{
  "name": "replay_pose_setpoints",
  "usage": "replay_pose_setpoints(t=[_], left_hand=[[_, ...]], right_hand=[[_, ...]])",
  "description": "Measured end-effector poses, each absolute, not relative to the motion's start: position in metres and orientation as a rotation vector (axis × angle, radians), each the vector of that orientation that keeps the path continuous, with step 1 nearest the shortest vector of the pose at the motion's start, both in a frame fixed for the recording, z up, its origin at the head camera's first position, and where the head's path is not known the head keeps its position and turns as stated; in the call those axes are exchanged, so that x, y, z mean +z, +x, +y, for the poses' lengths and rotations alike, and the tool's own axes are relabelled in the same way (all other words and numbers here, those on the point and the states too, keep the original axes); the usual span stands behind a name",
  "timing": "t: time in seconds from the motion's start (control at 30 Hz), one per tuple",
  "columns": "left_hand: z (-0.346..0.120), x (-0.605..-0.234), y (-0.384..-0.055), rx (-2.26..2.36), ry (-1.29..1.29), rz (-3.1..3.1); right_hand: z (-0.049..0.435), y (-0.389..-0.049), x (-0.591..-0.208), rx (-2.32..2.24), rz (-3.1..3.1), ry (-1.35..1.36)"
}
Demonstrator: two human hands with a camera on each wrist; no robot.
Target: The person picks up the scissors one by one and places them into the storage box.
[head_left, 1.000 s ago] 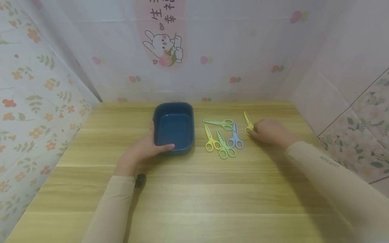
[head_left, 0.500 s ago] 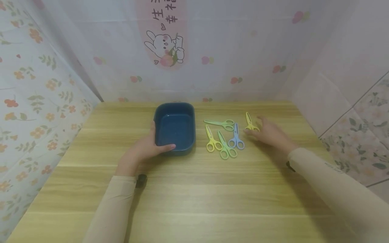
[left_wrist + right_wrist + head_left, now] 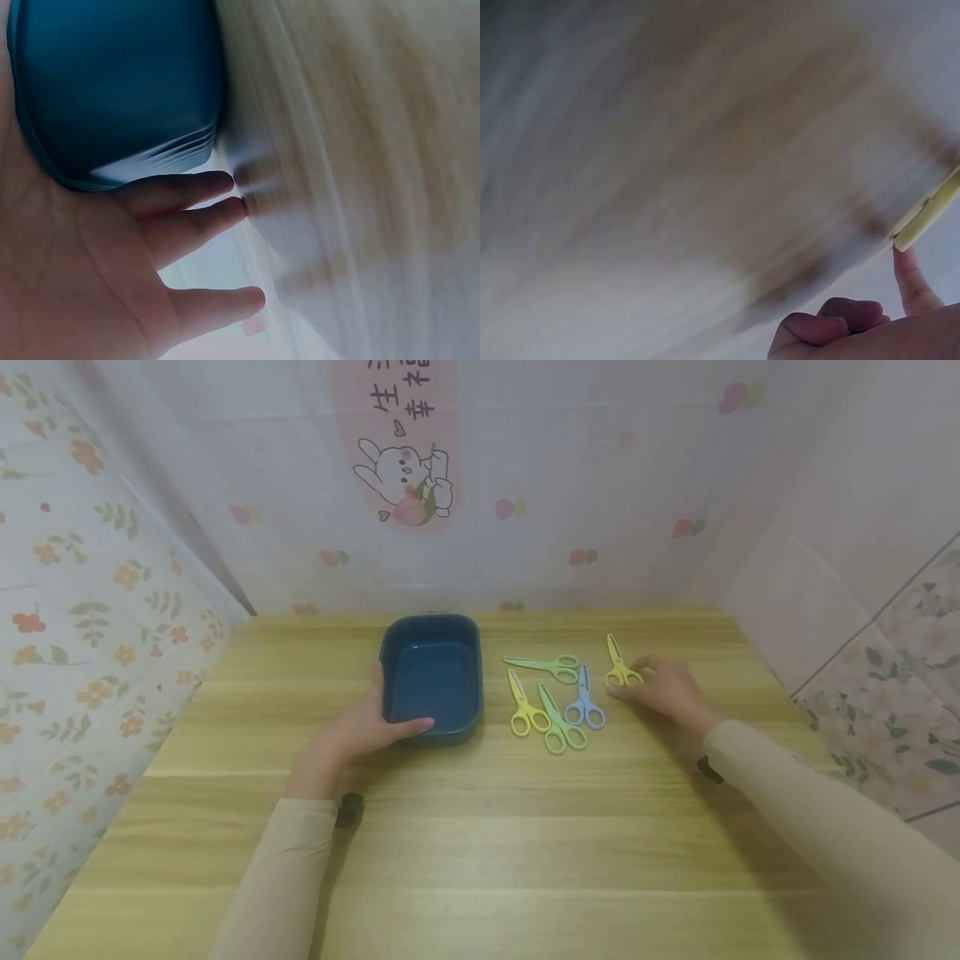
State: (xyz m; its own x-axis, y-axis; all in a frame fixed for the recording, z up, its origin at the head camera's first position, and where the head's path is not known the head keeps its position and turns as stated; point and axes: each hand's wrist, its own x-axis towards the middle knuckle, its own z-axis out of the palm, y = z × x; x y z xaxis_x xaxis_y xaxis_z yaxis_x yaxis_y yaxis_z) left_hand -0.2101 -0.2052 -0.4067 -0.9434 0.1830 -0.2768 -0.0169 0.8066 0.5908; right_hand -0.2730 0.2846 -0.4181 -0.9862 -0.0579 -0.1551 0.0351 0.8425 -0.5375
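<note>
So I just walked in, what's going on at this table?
A person's left hand holds a dark blue bin by its near left corner. Their right hand touches the handles of the rightmost yellow scissors; whether it grips them firmly is hard to tell. Four more pairs lie on the wooden table between those and the bin: a second yellow pair, a blue pair, an upper green pair and a lower green pair.

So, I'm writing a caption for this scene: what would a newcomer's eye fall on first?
Probably the dark blue bin towards the table's back, with the left hand at its near-left corner. Next, four pastel scissors clustered just to its right, with a fifth, yellow pair farther right, touched by the right hand.
</note>
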Motion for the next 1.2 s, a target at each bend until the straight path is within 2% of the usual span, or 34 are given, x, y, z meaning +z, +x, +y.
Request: replay_pose_setpoints(t=[0.3, 0.73, 1.2], left_hand=[[-0.205, -0.407, -0.210, 0.897, 0.130, 2.677], [-0.204, -0.408, -0.210, 0.850, 0.127, 2.686], [-0.204, -0.407, -0.210, 0.844, 0.117, 2.675]], right_hand=[[0.283, -0.274, -0.417, -0.731, 2.902, -0.041], [0.283, -0.276, -0.423, -0.882, 2.843, -0.108], [0.279, -0.275, -0.411, -0.783, 2.797, -0.146]])
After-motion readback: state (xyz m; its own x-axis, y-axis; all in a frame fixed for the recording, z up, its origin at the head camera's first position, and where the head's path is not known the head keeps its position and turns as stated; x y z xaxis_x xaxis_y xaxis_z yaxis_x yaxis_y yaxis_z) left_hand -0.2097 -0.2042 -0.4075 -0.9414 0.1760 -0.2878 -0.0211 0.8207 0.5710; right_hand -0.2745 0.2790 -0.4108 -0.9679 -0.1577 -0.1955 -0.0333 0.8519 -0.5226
